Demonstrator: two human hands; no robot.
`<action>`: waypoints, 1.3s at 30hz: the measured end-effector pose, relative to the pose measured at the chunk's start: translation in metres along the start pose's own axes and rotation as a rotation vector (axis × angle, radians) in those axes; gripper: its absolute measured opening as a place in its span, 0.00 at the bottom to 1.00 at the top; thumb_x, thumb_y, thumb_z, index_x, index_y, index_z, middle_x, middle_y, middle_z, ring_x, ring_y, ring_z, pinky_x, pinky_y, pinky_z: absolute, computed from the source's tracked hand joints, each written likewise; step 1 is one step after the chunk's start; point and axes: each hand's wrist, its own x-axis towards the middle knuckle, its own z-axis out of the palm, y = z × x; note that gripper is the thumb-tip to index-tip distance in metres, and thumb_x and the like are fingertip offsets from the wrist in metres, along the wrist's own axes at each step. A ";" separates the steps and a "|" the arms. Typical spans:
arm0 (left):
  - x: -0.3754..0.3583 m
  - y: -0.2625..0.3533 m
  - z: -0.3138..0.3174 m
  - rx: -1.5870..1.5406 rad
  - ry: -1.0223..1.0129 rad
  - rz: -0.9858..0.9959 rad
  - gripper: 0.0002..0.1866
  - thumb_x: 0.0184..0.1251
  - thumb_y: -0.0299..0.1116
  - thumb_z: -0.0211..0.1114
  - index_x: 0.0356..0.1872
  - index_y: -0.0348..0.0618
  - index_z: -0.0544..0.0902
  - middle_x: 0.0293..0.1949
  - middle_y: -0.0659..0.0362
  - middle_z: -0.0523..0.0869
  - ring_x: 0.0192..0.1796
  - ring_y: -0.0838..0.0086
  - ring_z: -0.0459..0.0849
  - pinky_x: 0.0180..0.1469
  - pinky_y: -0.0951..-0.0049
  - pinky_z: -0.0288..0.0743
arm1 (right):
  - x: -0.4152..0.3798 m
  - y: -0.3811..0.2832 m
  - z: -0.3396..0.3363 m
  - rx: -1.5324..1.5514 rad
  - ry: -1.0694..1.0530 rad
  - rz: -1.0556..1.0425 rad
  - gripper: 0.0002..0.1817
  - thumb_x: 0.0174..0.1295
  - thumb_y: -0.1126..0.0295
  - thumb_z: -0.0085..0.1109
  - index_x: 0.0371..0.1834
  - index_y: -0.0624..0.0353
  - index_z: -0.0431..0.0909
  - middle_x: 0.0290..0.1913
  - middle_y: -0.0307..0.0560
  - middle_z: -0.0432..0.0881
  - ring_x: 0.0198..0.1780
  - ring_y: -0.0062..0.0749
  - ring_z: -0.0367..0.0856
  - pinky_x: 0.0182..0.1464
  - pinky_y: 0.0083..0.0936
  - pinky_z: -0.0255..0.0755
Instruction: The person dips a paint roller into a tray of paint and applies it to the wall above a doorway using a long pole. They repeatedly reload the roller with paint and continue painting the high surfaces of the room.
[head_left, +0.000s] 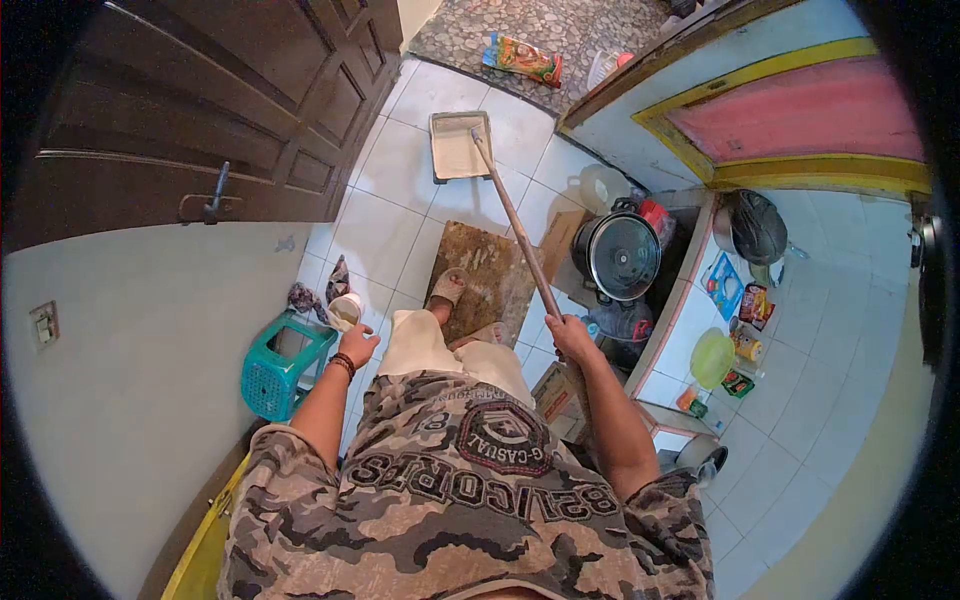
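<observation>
My right hand (572,338) is wrapped round a long wooden pole (520,235) that slants up and left. The pole's far end lies over a cream paint tray (460,150) on the tiled floor. My left hand (358,345), at the left, has its fingers curled close to a small white cup (345,312); whether they hold it is hard to make out. Below the cup is a teal plastic stool (285,366), with a patterned cloth (338,278) just beyond it.
A worn brown board (478,280) lies under my feet. At the right are a lidded black pot (624,256), a cardboard box (560,395) and a tiled counter (670,350) with a green plate (712,358) and packets. A dark door (220,110) stands at the left.
</observation>
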 end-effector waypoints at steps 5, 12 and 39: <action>-0.003 0.004 -0.002 0.005 -0.013 -0.040 0.20 0.51 0.43 0.66 0.43 0.40 0.79 0.44 0.45 0.82 0.51 0.56 0.78 0.55 0.63 0.70 | -0.001 0.009 -0.001 0.021 -0.025 0.017 0.22 0.60 0.51 0.50 0.36 0.65 0.72 0.22 0.47 0.75 0.19 0.33 0.75 0.21 0.34 0.74; -0.005 0.009 0.002 0.009 -0.016 -0.040 0.20 0.53 0.41 0.66 0.44 0.40 0.79 0.46 0.47 0.82 0.50 0.57 0.79 0.54 0.65 0.71 | -0.009 0.024 -0.002 -0.052 0.003 -0.041 0.25 0.62 0.51 0.50 0.31 0.68 0.74 0.22 0.48 0.76 0.21 0.33 0.76 0.24 0.32 0.70; -0.008 -0.004 0.023 -0.023 -0.030 -0.022 0.19 0.51 0.42 0.65 0.42 0.42 0.80 0.42 0.46 0.83 0.47 0.58 0.81 0.52 0.65 0.73 | -0.073 0.071 0.034 -0.049 -0.003 0.179 0.26 0.60 0.48 0.51 0.41 0.65 0.75 0.31 0.56 0.81 0.30 0.42 0.82 0.34 0.38 0.73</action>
